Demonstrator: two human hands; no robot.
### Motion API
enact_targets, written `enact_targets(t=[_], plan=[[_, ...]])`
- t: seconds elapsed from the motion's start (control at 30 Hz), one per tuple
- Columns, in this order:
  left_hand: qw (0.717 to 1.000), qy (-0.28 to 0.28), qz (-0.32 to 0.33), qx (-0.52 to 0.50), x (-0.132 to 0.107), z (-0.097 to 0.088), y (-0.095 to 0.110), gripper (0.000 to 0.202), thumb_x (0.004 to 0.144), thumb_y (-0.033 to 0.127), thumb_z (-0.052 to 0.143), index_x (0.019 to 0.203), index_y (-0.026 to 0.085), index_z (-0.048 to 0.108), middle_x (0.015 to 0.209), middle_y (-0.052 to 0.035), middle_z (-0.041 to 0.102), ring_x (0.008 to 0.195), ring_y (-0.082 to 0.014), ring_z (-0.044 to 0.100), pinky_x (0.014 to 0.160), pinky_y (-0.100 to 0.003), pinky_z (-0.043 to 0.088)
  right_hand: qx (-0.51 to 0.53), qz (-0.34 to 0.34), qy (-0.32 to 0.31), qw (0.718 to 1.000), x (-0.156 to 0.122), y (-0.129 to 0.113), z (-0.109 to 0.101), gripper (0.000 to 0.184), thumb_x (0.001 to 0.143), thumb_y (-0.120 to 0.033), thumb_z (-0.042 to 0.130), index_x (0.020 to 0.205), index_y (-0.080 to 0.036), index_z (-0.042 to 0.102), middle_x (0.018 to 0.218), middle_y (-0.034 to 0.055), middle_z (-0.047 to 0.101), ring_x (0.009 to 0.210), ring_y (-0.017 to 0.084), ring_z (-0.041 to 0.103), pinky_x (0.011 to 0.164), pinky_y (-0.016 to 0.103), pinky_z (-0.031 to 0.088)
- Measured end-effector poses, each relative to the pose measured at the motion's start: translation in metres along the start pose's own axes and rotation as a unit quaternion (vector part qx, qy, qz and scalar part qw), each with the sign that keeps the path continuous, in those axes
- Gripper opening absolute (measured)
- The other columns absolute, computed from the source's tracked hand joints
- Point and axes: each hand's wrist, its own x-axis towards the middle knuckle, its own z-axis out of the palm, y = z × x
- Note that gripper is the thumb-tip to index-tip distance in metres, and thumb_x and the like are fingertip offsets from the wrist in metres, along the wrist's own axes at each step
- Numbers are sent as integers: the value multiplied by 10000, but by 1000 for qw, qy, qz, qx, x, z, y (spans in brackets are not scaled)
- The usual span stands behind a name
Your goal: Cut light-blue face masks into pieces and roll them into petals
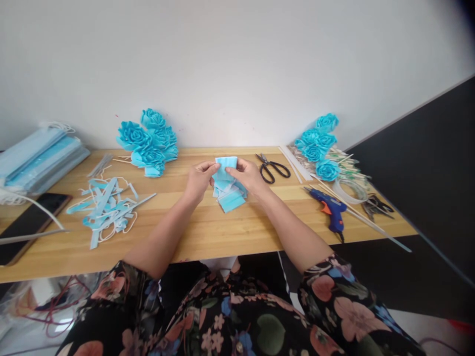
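Observation:
Between my two hands is a small light-blue piece of face-mask fabric (226, 162), held up over the middle of the table. My left hand (200, 179) pinches its left side, thumb in front. On the right side, my right hand (248, 174) grips it the same way, with the thumb pressed on the front. The fingers behind the piece are mostly hidden. Just below lies a loose stack of similar cut blue pieces (232, 199). Black-handled scissors (272, 168) rest to the right of my right hand.
Cut mask strips and ear loops (109, 207) lie left, near a phone (33, 222) and a pile of face masks (40, 158). Blue fabric roses (152, 141) stand at the back left, more roses (319, 143) at the right. A blue glue gun (332, 210) and pliers (376, 206) lie right.

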Motion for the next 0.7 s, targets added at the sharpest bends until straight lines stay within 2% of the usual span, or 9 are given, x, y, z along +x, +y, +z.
enact_targets(t=[0.17, 0.27, 0.43, 0.57, 0.7], plan=[[999, -19, 0, -45, 1, 2, -3, 224, 719, 333, 757, 724, 137, 648, 656, 21, 590, 556, -89, 564, 565, -238, 528, -75, -32, 12, 997, 0, 0, 0, 250, 742, -362, 656, 883, -156, 659, 830, 28, 692, 762, 159, 609, 711, 286, 481], [997, -24, 3, -80, 1, 2, -4, 232, 761, 326, 733, 719, 139, 602, 660, 24, 568, 610, -89, 573, 631, -246, 556, -87, -45, 17, 995, 0, -2, -1, 211, 748, -362, 643, 821, -164, 630, 756, -3, 641, 703, 133, 558, 670, 260, 443], [995, -12, 20, -102, 3, 1, -5, 240, 809, 330, 696, 722, 152, 559, 661, 24, 559, 635, -95, 582, 662, -257, 561, -87, -55, 23, 994, -1, -7, -2, 218, 754, -369, 636, 697, -183, 538, 647, -47, 506, 611, 96, 442, 614, 241, 376], [993, -37, 6, -114, 3, 1, -4, 232, 749, 320, 753, 831, 150, 617, 786, -6, 644, 702, -108, 614, 677, -255, 545, -87, -50, 29, 995, -1, -8, -2, 222, 759, -378, 632, 704, -186, 538, 644, -50, 477, 610, 95, 417, 614, 242, 366], [989, -62, -16, -134, 4, 2, -5, 331, 635, 268, 821, 903, 149, 667, 852, -18, 692, 729, -109, 626, 668, -230, 517, -77, -52, 18, 996, -2, -7, -1, 220, 763, -387, 627, 717, -187, 547, 674, -38, 514, 636, 104, 451, 636, 246, 387]])
